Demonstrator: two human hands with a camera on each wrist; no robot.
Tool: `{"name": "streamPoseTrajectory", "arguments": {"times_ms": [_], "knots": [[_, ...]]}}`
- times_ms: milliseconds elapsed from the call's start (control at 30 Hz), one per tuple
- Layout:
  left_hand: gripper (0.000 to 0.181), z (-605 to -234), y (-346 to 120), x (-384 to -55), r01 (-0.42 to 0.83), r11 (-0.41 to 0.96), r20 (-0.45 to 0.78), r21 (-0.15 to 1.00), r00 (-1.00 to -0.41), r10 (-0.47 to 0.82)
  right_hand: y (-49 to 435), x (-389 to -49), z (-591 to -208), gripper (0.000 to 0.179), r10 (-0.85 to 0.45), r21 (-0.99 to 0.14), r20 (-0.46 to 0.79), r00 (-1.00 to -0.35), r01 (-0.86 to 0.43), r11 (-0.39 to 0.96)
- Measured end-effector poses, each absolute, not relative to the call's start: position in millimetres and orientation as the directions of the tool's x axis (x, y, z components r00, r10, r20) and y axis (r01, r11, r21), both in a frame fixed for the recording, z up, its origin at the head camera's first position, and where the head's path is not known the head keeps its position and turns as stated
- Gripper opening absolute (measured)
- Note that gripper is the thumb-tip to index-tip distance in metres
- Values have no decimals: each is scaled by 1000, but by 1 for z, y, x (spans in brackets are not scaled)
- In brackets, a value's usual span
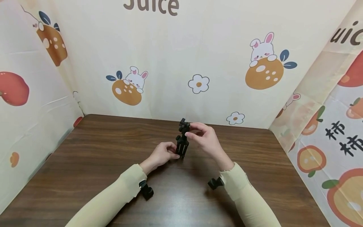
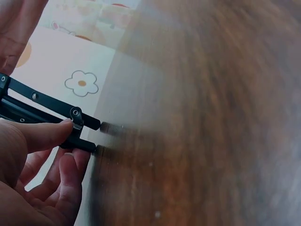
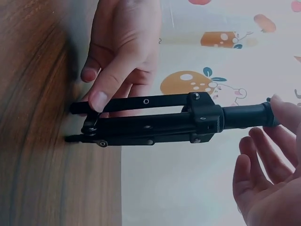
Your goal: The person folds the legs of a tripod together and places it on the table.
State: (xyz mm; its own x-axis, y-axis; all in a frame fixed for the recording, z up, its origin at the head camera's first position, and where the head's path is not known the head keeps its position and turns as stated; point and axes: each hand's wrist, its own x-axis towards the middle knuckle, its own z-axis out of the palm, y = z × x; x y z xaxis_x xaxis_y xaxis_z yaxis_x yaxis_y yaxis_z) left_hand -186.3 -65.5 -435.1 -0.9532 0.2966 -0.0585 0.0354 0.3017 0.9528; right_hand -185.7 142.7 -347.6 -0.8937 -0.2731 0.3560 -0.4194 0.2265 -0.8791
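Observation:
A small black tripod [image 1: 182, 147] stands upright over the table in the head view, its legs folded close together. My left hand [image 1: 163, 153] pinches the lower ends of the legs, thumb on one side and fingers behind. Higher up, my right hand [image 1: 205, 138] grips the tripod's upper column just below its head [image 1: 184, 126]. In the right wrist view, the tripod's legs [image 3: 146, 123] show hinged braces and rivets, and the left thumb [image 3: 99, 100] presses a leg near its foot. Two feet [image 2: 96, 124] come right down at the table surface in the left wrist view.
The brown wooden table [image 1: 113, 142] reaches back to a cream curtain [image 1: 170, 56] printed with rabbits, fruit and flowers. More printed cloth hangs at the left and right sides. Black wrist cameras [image 1: 146, 190] sit at both sleeve cuffs, low over the table.

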Motion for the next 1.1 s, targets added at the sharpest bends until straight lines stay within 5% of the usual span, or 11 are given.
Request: {"name": "streamPoseTrajectory", "arguments": {"times_ms": [467,833,1100], "knots": [[14,-435,-68,-184,68,302,-10,951,-969,248,147,-187,-348,25,-239,-900,364,-900,-406,159],[13,-424,-84,-179,247,419,140,874,-952,271,164,-183,-353,27,-189,-932,317,-929,-343,120],[12,-418,-95,-177,301,448,181,842,-939,293,177,-182,-361,59,-177,-926,352,-919,-370,79]]}}
